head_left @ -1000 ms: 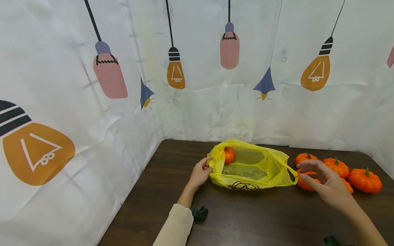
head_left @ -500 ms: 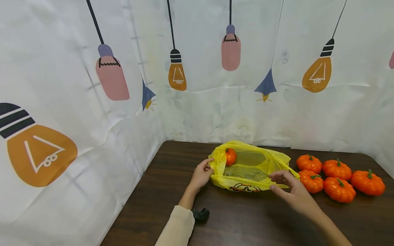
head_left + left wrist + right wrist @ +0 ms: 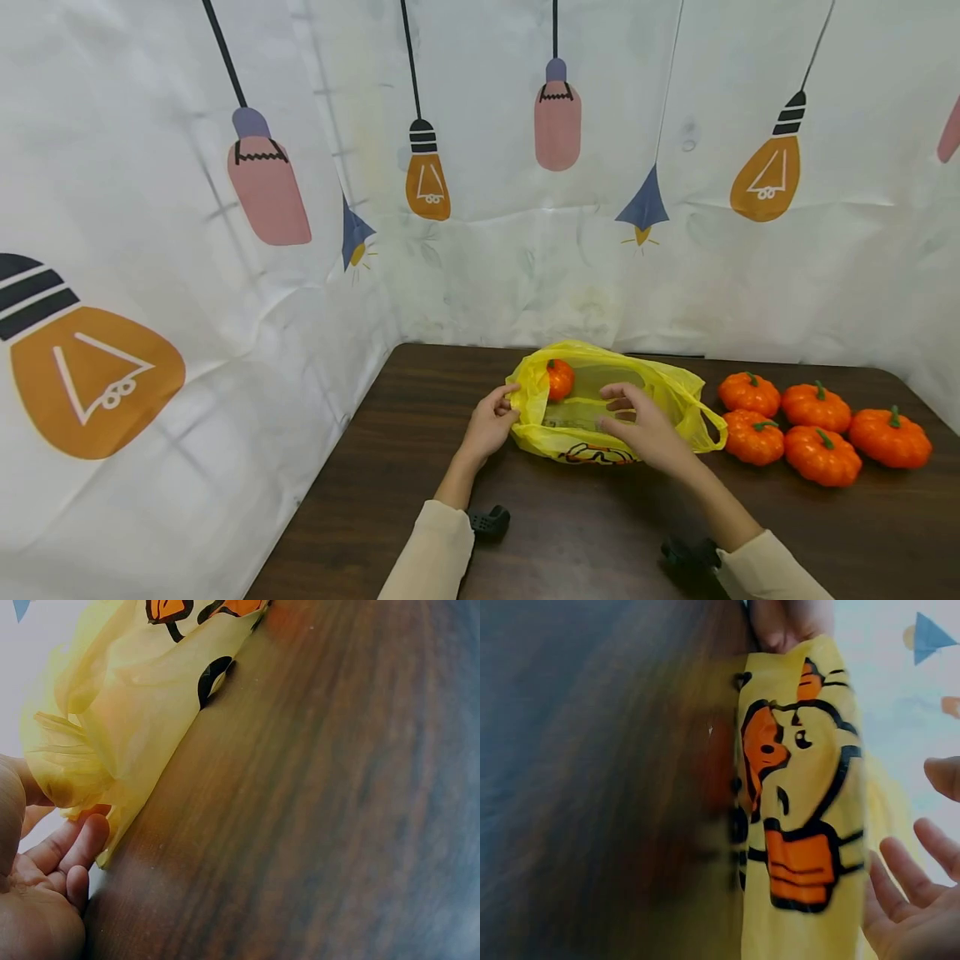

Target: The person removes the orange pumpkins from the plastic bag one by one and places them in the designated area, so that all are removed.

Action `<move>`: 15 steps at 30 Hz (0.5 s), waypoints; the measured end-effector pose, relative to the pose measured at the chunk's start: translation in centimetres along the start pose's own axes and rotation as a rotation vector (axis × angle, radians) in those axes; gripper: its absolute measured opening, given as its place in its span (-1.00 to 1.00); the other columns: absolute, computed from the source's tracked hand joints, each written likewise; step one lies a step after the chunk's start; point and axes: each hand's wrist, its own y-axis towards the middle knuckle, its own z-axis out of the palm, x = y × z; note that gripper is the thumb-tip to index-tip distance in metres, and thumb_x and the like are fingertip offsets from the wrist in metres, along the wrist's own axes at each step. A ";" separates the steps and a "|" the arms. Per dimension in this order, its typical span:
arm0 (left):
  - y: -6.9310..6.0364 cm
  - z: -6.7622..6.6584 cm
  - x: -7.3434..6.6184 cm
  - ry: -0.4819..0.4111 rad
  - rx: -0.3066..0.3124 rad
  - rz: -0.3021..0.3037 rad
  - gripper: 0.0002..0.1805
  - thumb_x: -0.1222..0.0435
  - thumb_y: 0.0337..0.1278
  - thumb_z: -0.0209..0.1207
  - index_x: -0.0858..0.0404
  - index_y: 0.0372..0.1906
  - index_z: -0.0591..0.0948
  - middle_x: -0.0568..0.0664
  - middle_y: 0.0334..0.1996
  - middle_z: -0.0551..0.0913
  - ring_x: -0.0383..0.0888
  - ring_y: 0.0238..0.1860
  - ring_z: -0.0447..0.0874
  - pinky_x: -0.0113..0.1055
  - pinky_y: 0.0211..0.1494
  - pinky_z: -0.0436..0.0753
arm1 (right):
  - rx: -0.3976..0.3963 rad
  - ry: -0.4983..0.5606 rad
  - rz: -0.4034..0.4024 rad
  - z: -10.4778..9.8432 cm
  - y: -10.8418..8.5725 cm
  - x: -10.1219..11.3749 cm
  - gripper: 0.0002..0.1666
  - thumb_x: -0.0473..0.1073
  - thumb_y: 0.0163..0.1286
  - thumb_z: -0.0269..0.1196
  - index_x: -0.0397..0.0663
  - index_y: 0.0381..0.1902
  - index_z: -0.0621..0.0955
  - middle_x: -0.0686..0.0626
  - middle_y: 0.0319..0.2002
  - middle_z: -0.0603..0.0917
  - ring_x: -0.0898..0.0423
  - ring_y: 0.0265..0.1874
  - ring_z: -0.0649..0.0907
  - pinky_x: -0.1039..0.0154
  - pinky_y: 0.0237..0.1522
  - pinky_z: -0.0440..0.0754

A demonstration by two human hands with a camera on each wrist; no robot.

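Observation:
A yellow plastic bag (image 3: 534,435) lies on the table with its mouth spread toward me. One small orange pumpkin (image 3: 560,381) sits inside it at the left. My left hand (image 3: 489,429) pinches the bag's left rim between thumb and fingers; the left wrist view shows the thin plastic (image 3: 71,769) gathered there. Over the bag's front edge hovers my right hand (image 3: 651,429), its fingers loosely spread at the opening and nothing in them. Whether they touch the plastic I cannot tell. The right wrist view shows the bag's printed cartoon front (image 3: 802,810).
Several orange pumpkins (image 3: 822,457) with green stems stand in a cluster to the right of the bag. The dark wooden table (image 3: 585,533) ends at a white wall covering (image 3: 480,275) printed with lamps, behind and on the left.
My right hand has moved left, from beside the pumpkin cluster past the bag's handle to the bag's mouth. The left hand keeps its pinch on the rim.

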 end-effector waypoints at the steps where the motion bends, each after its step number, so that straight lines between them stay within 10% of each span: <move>1: 0.0 0.0 0.0 0.000 0.001 0.000 -0.50 0.41 0.39 0.16 0.09 0.38 0.55 0.15 -0.12 0.56 -0.14 -0.32 0.39 -0.39 -0.35 0.45 | 0.012 0.005 0.012 0.2 0.6 -0.2 -0.49 -0.09 0.47 0.31 -0.16 0.27 0.49 -0.27 0.24 0.54 -0.27 0.21 0.57 -0.24 0.27 0.53; 15: -0.2 -0.1 -0.3 0.007 0.004 -0.001 -0.50 0.40 0.40 0.14 0.09 0.38 0.55 0.19 -0.10 0.60 -0.16 -0.30 0.44 -0.39 -0.29 0.50 | 0.102 0.039 0.195 3.3 6.4 -1.5 -0.21 0.00 0.46 0.32 -0.11 0.51 0.30 -0.25 0.47 0.34 -0.30 0.33 0.47 -0.12 0.13 0.63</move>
